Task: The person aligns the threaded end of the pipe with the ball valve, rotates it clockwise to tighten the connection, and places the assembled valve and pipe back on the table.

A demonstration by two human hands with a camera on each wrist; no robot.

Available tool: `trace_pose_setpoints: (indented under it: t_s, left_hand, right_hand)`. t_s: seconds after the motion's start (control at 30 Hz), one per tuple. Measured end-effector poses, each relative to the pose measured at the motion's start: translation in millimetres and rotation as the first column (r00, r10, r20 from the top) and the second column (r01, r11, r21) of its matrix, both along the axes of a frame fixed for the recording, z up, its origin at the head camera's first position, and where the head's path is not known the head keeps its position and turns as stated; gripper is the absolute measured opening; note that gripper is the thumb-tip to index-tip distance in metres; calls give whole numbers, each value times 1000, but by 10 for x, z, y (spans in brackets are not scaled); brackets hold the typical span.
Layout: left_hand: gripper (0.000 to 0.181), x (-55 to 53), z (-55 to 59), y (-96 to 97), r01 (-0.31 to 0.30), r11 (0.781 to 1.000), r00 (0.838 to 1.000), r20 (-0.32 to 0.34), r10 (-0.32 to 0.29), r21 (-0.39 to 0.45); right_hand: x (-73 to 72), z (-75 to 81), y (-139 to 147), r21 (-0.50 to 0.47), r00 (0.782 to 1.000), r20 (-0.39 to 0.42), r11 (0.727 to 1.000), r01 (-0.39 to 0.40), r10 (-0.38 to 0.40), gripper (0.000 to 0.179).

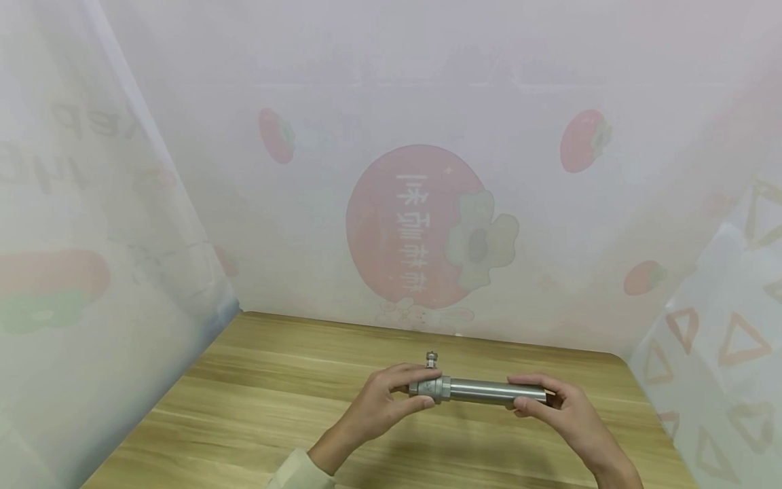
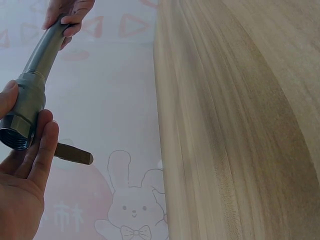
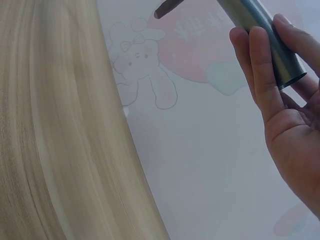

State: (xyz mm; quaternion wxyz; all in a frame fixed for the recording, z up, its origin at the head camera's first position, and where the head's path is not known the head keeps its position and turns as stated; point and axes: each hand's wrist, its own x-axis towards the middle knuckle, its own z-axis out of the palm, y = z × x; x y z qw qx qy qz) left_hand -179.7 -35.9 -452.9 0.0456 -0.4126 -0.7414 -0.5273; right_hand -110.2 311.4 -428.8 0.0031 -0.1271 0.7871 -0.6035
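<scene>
A ball valve (image 1: 432, 388) and a smooth metal pipe (image 1: 489, 391) are joined end to end, held level above the table. My left hand (image 1: 391, 401) grips the valve body between thumb and fingers. Around the pipe's far right end curl the thumb and fingers of my right hand (image 1: 559, 404). In the left wrist view the valve's open threaded mouth (image 2: 15, 137) faces the camera, and its lever handle (image 2: 74, 153) sticks out past my left fingers. The right wrist view shows the plain pipe end (image 3: 291, 80) between my right thumb and fingers.
Below both hands lies a wood-grain table (image 1: 256, 380) with rounded back corners. Pale printed curtains (image 1: 305, 224) with persimmon drawings stand behind it and along both sides, close to the table edges.
</scene>
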Motion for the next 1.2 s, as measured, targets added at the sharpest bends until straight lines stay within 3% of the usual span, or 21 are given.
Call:
trace_pose_setpoints:
  t_s: [0.5,0.77,1.2]
  left_hand:
    - [46,13,-4,4,7,1000,1000,3,-7,8]
    - [46,12,-2,-3,3,1000,1000,6,-4,5]
    - [46,1,13,1,7,1000,1000,9,-7,-4]
  right_hand:
    - [-4,-26,10,-4,1000,-18,1000,-3,3,39]
    - [-24,-71,21,-9,992,-83,996,-93,92,42]
    - [-35,-75,28,-36,993,-85,995,-90,87,40]
